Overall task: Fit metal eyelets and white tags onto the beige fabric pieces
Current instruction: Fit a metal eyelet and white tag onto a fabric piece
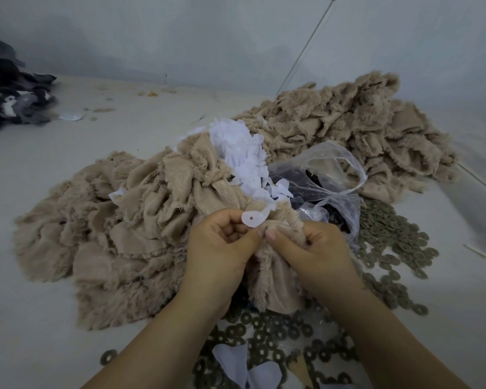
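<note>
Grey table [54, 248] filled the view, running back to a pale wall [236, 37] at its far edge. Bare surface lay open at the left and near left; the right side was crowded.

Two beige fabric heaps sat on it: the near heap [110, 242] spread left of centre, and the far heap [348, 136] lay at the right, close to the wall. One dark cloth pile [9, 91] sat at the far left, well apart from the rest. One mound of white tags [236, 147] lay between the two heaps, touching both. One clear plastic bag [320, 175], crumpled and open-mouthed, rested just right of the tags with dark small parts inside, too blurred to count.

Eyelets [390, 248], flat rings too many to count, were strewn right of the hands and across the near edge. Two loose white scraps [233, 360] lay among them at the near edge.

Both hands met at centre. The left hand [219, 248] pinched one tag [253, 218], a rounded white piece with one small hole, held above the fingers. The right hand [317, 251] gripped one beige piece [272, 279], its thumb pressed beside the left thumb, the fabric hanging down between the wrists.
</note>
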Action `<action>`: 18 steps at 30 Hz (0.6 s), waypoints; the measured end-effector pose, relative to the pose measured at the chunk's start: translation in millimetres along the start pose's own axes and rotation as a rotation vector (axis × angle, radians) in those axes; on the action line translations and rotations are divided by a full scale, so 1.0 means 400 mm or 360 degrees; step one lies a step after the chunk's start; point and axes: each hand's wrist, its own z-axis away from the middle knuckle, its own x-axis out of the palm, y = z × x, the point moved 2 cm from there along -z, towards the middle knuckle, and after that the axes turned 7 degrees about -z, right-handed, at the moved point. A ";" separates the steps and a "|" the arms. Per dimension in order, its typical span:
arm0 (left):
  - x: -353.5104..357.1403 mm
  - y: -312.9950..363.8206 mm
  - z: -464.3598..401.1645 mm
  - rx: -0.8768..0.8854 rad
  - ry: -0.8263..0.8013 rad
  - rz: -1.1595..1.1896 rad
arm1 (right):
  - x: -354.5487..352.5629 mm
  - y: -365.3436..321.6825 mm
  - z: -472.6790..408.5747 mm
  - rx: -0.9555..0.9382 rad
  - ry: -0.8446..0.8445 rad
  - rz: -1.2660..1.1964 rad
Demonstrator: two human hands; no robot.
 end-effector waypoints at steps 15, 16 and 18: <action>0.000 -0.011 0.001 -0.0094 -0.0018 0.0008 | 0.008 0.005 0.004 0.0117 0.0076 -0.0229; 0.001 -0.011 0.001 -0.0099 -0.0018 0.0026 | 0.009 0.006 0.004 0.0144 0.0092 -0.0263; 0.001 -0.010 0.002 -0.0104 -0.0012 0.0043 | 0.009 0.010 0.001 0.0187 0.0117 -0.0346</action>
